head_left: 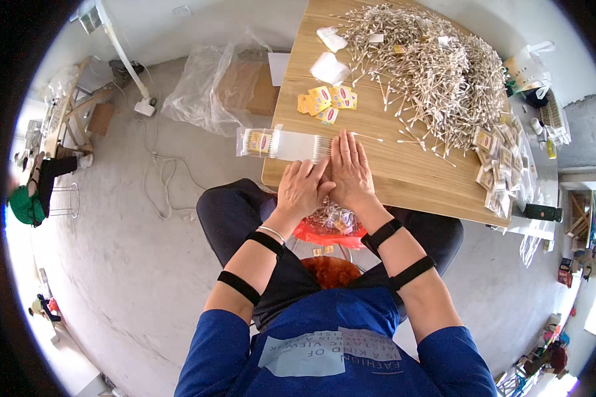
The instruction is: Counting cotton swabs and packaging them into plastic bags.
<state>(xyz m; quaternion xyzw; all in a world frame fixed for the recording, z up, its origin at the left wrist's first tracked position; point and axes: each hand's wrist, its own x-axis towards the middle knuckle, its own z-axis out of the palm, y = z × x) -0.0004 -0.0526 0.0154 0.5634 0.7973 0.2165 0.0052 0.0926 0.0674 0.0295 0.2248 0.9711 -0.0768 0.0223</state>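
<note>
My right hand (351, 173) lies flat at the table's near edge, fingers straight and close together. Beside its fingers, a row of cotton swabs (322, 147) lies at the right end of a white strip (296, 145). My left hand (300, 190) rests against the near side of this row with fingers loosely bent and apart, and its fingertips reach toward the right hand. At the strip's left end sits a clear packet of cotton swabs (259, 142) with a yellow card in it. What lies under my palms is hidden.
A big heap of loose cotton swabs (437, 73) covers the far right of the table (404, 177). Yellow cards (328, 100) and white sheets (330, 69) lie left of it, filled packets (500, 159) at the right edge. A red bag (311, 233) hangs below my hands.
</note>
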